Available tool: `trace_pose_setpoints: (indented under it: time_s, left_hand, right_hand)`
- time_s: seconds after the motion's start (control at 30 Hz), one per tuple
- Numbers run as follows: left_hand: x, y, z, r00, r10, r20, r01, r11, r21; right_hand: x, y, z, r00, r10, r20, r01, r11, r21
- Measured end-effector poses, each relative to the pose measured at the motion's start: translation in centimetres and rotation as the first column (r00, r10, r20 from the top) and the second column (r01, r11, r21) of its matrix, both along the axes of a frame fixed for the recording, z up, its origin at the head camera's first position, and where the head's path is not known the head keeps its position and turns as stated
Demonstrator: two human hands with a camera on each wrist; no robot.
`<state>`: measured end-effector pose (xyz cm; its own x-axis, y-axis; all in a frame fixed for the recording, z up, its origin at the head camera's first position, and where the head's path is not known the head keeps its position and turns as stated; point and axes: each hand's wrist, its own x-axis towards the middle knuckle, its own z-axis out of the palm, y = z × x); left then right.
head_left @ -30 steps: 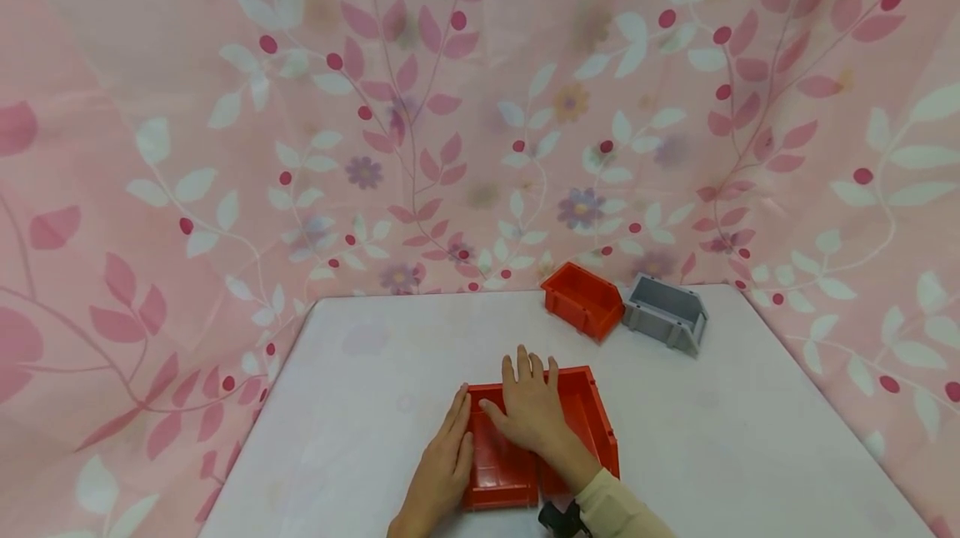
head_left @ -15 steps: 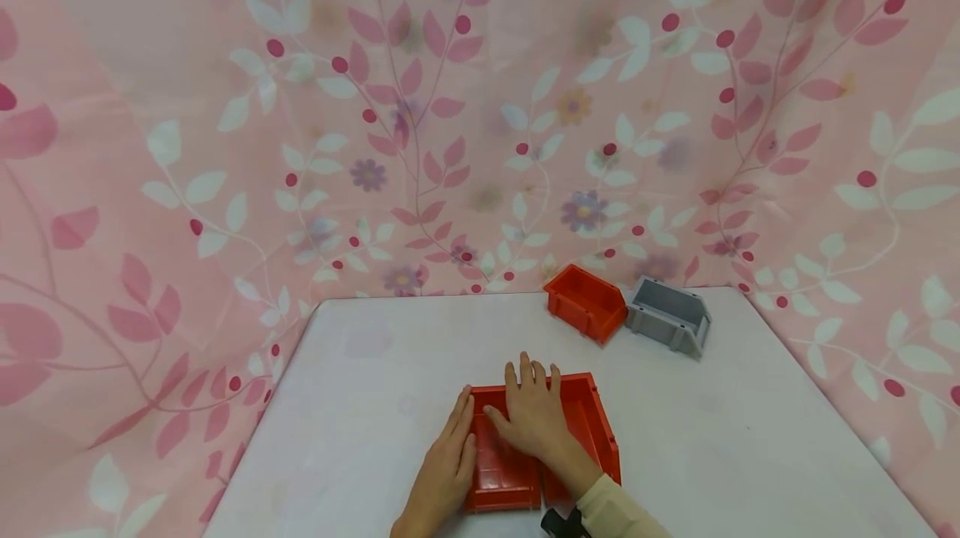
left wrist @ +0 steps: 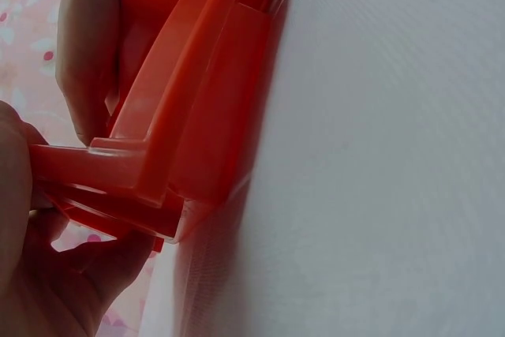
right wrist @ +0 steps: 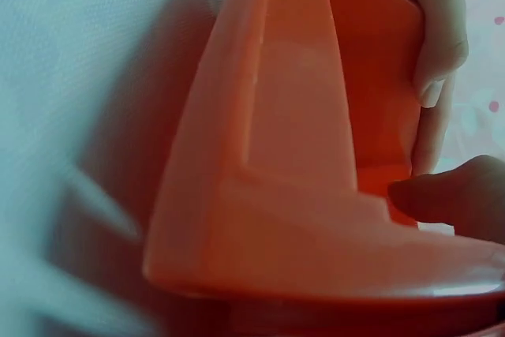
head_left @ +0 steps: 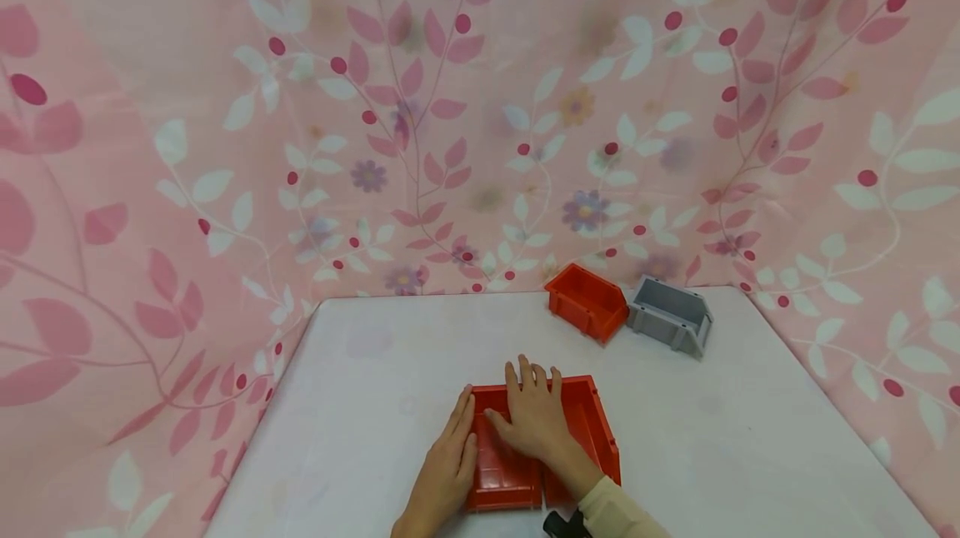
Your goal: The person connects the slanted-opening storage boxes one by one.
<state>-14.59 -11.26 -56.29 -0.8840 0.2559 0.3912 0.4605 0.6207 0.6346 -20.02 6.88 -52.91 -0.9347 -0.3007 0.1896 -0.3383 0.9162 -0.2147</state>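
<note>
Two red plastic storage bins stand side by side near the front: the left bin [head_left: 504, 471] and the right bin [head_left: 588, 417]. Along the left bin's outer side wall lies my left hand [head_left: 442, 467], its fingers straight and pointing away. My right hand [head_left: 536, 417] rests across the adjoining walls, fingers spread toward the far rims and thumb over the left bin. The right wrist view shows that thumb [right wrist: 454, 195] near the left bin's wall [right wrist: 292, 92]. In the left wrist view, the left hand [left wrist: 47, 266] touches the bin's edge [left wrist: 102, 171]. The right palm's underside is hidden.
Farther back on the white table [head_left: 360, 405] sit a smaller red bin [head_left: 587, 305] and a grey bin [head_left: 670, 316], close together. A pink floral curtain [head_left: 480, 105] hangs behind the table's far edge. A black strap [head_left: 566, 524] shows at the right wrist.
Both hands stay in place on the two red bins. The head view has shifted slightly, so everything appears a little lower and farther right.
</note>
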Motion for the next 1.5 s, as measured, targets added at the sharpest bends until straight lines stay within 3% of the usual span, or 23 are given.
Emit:
trace_pose_setpoints:
  time_s: [0.2, 0.4, 0.83, 1.13, 1.3, 1.5]
  left_hand:
    - [0.1, 0.3, 0.2, 1.000, 0.001, -0.005, -0.001, 1.000, 0.005]
    - [0.1, 0.2, 0.2, 0.999, 0.015, 0.049, -0.015, 1.000, 0.009]
    - [0.2, -0.3, 0.8, 0.997, 0.042, 0.069, -0.043, 0.999, 0.017]
    - [0.1, -0.6, 0.4, 0.995, 0.045, 0.089, -0.048, 0.999, 0.025]
    - [0.2, -0.6, 0.0, 0.994, 0.047, 0.095, -0.051, 0.998, 0.038]
    - [0.1, -0.6, -0.2, 0.996, 0.038, 0.083, -0.042, 0.998, 0.044]
  right_hand:
    - [0.2, 0.3, -0.2, 1.000, -0.007, 0.024, 0.008, 0.998, -0.063]
    - [0.2, 0.2, -0.3, 0.999, -0.002, 0.040, 0.003, 0.999, -0.038]
    - [0.0, -0.4, 0.3, 1.000, 0.009, 0.029, -0.007, 0.998, -0.059]
    - [0.1, -0.8, 0.0, 0.999, 0.001, 0.043, 0.002, 0.998, -0.057]
    - [0.1, -0.2, 0.1, 0.997, 0.058, 0.055, -0.051, 0.991, -0.120]
    - [-0.2, 1.6, 1.0, 0.980, 0.163, 0.115, -0.124, 0.949, -0.290]
